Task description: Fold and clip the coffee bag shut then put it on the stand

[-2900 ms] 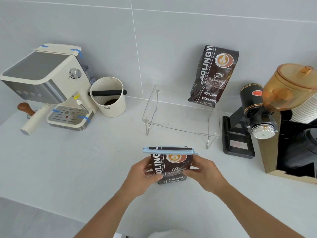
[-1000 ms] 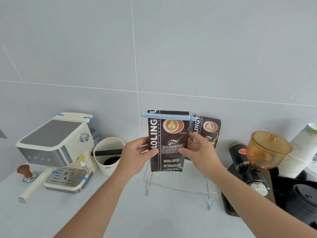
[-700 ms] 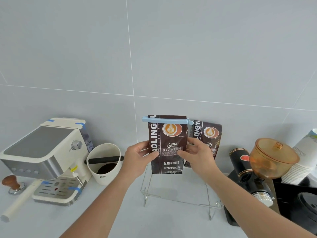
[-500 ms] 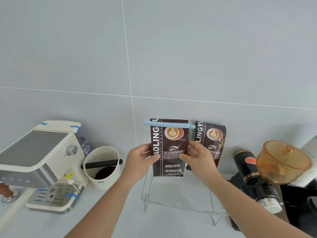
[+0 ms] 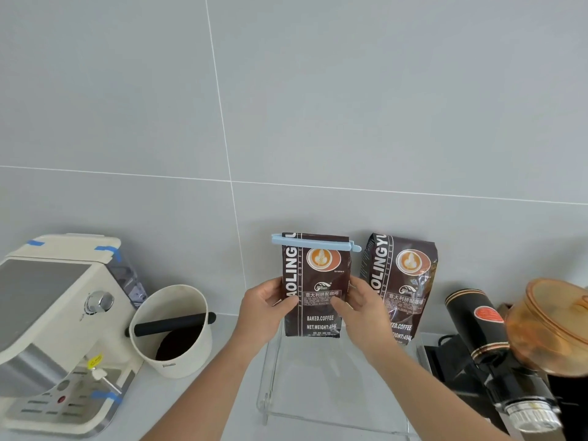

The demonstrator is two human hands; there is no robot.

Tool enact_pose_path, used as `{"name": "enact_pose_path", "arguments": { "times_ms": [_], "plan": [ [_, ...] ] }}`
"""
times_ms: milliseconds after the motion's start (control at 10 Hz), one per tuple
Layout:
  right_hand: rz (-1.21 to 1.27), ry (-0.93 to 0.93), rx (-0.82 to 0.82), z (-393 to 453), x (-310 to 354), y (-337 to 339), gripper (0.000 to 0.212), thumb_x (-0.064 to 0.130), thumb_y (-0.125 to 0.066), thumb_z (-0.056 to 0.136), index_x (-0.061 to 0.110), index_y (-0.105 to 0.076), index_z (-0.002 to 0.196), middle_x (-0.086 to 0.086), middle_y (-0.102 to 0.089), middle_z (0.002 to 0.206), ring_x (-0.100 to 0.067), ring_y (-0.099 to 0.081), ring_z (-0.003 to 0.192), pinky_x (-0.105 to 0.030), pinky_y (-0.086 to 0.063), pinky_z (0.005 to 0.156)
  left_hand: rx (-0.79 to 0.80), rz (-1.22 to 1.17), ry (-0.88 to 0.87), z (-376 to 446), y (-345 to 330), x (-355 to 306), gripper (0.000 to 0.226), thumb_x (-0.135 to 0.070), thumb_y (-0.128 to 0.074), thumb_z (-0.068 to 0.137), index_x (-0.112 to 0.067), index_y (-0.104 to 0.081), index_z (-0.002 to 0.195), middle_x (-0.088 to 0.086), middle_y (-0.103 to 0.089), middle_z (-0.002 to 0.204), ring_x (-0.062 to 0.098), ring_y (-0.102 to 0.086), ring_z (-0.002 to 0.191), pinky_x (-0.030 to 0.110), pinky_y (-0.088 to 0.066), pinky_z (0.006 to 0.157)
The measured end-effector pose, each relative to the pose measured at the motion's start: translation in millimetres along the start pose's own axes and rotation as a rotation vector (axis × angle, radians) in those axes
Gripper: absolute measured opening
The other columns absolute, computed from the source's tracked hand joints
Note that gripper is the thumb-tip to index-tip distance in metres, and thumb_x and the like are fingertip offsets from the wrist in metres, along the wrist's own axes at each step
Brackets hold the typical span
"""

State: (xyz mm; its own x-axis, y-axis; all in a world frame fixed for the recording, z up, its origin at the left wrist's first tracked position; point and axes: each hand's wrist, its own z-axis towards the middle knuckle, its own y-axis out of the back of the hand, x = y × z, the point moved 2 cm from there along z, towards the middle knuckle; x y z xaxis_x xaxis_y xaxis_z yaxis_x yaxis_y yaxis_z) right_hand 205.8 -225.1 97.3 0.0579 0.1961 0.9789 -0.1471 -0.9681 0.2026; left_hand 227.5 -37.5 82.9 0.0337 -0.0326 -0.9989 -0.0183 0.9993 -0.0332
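I hold a dark brown coffee bag upright, with a light blue clip clamped across its folded top. My left hand grips its left edge and my right hand grips its right edge. The bag's bottom is at the back of the clear acrylic stand, near the wall; whether it rests on the stand I cannot tell. A second, matching coffee bag leans against the wall on the stand's right side, close beside the held bag.
A cream espresso machine stands at the left, with a white knock box beside it. A black grinder with an amber hopper stands at the right. The grey tiled wall is right behind the stand.
Both hands lifted the clipped bag from the counter front and carried it forward to the stand's back, left of the second bag. In the last half second it sank slightly.
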Motion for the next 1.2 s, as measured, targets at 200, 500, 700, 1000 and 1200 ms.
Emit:
{"name": "enact_pose_path", "arguments": {
  "times_ms": [200, 500, 700, 1000, 1200],
  "plan": [
    [-0.018, 0.032, -0.029, 4.8, -6.8, -8.9, 0.047, 0.005, -0.062, 0.085, 0.049, -0.060, 0.100, 0.021, -0.072, 0.102, 0.003, -0.064, 0.101, -0.032, -0.052, 0.092, 0.012, -0.013, -0.034, 12.8, -3.3, 6.3, 0.039, 0.006, -0.067, 0.081, -0.028, -0.071, 0.098, -0.012, -0.078, 0.095, 0.011, -0.072, 0.094, 0.022, -0.056, 0.081],
    [-0.144, 0.065, -0.067, 10.6, -10.4, -15.0, 0.048, 0.011, -0.062, 0.083, 0.042, -0.054, 0.120, 0.021, -0.072, 0.099, -0.004, -0.067, 0.093, -0.028, -0.053, 0.088, 0.047, 0.001, -0.036, 24.6, -3.4, 13.1, 0.041, 0.007, -0.067, 0.080, -0.023, -0.069, 0.107, -0.012, -0.077, 0.098, 0.009, -0.071, 0.095, 0.019, -0.055, 0.080],
    [-0.146, 0.068, -0.059, 8.1, -8.0, -14.5, 0.037, 0.013, -0.059, 0.085, 0.039, -0.058, 0.111, 0.022, -0.072, 0.095, -0.006, -0.066, 0.089, -0.019, -0.049, 0.078, 0.026, 0.089, -0.015, 27.2, -1.6, 11.2, 0.041, 0.006, -0.070, 0.077, -0.031, -0.071, 0.094, -0.013, -0.077, 0.091, 0.009, -0.072, 0.090, 0.022, -0.055, 0.082],
    [-0.088, 0.037, -0.013, -1.6, 4.1, -8.0, 0.030, 0.019, -0.055, 0.089, 0.044, -0.059, 0.106, 0.028, -0.070, 0.098, 0.012, -0.063, 0.088, -0.020, -0.050, 0.078, -0.076, 0.401, 0.063, 20.5, 0.7, 0.1, 0.016, -0.023, -0.074, 0.078, -0.020, -0.076, 0.093, -0.005, -0.077, 0.090, 0.003, -0.070, 0.084, 0.012, -0.047, 0.070],
    [-0.018, 0.036, 0.024, -19.1, 30.3, 6.8, 0.025, 0.021, -0.052, 0.091, 0.040, -0.067, 0.096, 0.008, -0.075, 0.094, -0.011, -0.066, 0.083, -0.029, -0.050, 0.083, -0.023, 0.231, 0.195, 0.7, 12.0, -27.2, 0.010, -0.031, -0.071, 0.080, -0.027, -0.071, 0.089, -0.003, -0.074, 0.099, 0.015, -0.067, 0.097, 0.036, -0.053, 0.092]
  ]
}}
